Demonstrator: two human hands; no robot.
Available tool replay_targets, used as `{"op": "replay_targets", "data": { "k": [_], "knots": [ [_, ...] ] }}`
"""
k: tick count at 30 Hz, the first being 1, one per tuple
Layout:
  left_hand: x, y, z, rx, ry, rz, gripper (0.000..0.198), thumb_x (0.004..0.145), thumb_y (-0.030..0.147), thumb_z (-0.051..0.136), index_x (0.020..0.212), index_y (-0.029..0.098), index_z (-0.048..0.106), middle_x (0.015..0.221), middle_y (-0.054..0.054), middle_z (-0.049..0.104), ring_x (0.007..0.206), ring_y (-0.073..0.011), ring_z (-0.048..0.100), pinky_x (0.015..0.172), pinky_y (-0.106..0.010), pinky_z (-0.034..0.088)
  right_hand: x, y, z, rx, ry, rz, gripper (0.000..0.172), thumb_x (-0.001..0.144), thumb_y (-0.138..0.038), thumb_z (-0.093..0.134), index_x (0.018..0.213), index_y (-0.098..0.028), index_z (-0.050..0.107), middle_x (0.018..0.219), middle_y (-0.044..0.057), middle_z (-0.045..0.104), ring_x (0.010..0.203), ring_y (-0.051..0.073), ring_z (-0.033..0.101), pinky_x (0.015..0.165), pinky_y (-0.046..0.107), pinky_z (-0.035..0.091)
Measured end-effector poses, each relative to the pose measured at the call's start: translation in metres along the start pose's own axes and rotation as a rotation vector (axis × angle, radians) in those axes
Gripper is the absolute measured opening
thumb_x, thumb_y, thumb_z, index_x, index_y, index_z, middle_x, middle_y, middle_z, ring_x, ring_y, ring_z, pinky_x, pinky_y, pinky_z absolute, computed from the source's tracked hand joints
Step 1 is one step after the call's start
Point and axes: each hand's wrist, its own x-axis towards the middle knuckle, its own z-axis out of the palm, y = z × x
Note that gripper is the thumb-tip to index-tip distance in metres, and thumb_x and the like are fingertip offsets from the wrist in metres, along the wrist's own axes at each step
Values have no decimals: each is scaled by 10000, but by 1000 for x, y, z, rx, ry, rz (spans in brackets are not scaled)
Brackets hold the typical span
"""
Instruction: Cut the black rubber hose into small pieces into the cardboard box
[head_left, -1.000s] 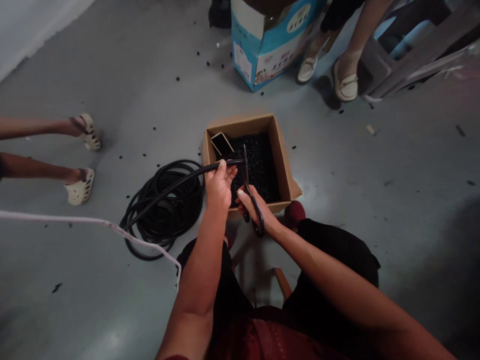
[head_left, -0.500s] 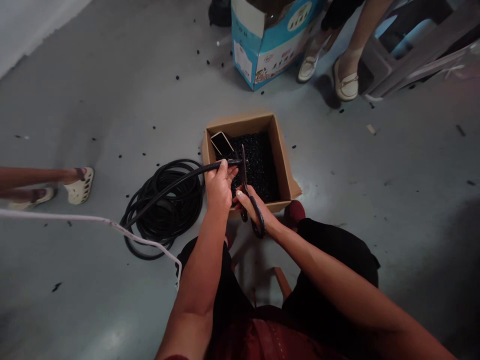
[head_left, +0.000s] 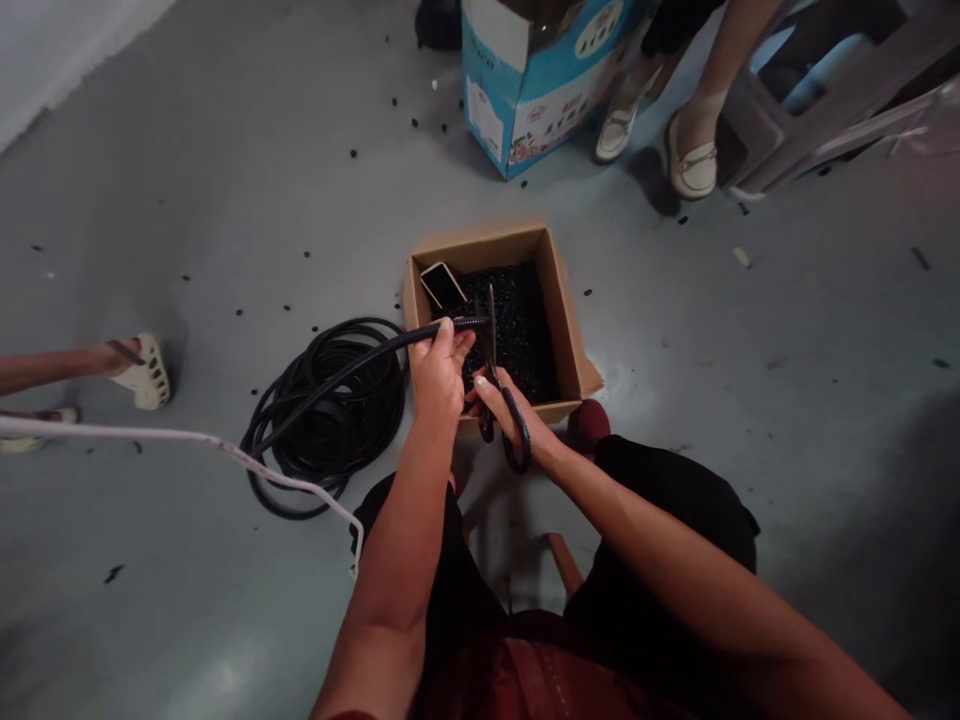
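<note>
My left hand (head_left: 441,368) grips a black corrugated hose (head_left: 386,347) close to its end, which reaches over a cardboard box (head_left: 568,320). In my right hand (head_left: 504,402) is a pair of black-handled scissors (head_left: 517,430), blades pointing away from me and beside the hose's end. Whether the blades touch the hose I cannot tell. Small black pieces (head_left: 525,330) cover the inside of the box, and a dark rectangular object with a light rim (head_left: 443,287) lies in its far left corner. The rest of the hose forms a coil (head_left: 330,410) on the floor, left of the box.
A blue and white carton (head_left: 517,90) stands beyond the box, next to a person's feet in light shoes (head_left: 691,165) and a grey plastic stool (head_left: 787,110). Another person's foot in a clog (head_left: 150,375) is at left. A white cord (head_left: 187,436) crosses from the left.
The scissors have shifted slightly, with their blades looking a little more apart. At the left, the other person's feet have moved further left. My left hand stays on the hose.
</note>
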Motion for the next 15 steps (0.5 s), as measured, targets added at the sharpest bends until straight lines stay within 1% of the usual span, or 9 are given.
{"op": "replay_targets", "data": {
  "k": [4, 9, 15],
  "knots": [
    [0, 1, 1, 0, 7, 0, 242, 860, 276, 823, 813, 173, 609, 784, -3, 688, 861, -148, 734, 1000, -353, 556, 0, 1, 0, 1, -20, 5, 527, 870, -719, 582, 1107, -251, 525, 834, -14, 643, 747, 162, 647, 652, 291, 522],
    [-1, -1, 1, -11, -2, 6, 217, 877, 255, 801, 827, 168, 609, 788, -3, 690, 805, -130, 722, 987, -347, 559, 1, 3, 0, 1, 7, -12, 506, 882, -703, 580, 1093, -245, 534, 908, 3, 668, 742, 152, 648, 666, 295, 522],
    [-2, -1, 0, 12, -2, -4, 256, 849, 278, 834, 836, 177, 600, 805, -5, 691, 858, -146, 735, 995, -349, 558, 3, 1, -1, 14, 14, 3, 503, 876, -699, 582, 1074, -239, 536, 917, 4, 671, 737, 135, 641, 642, 267, 514]
  ]
}}
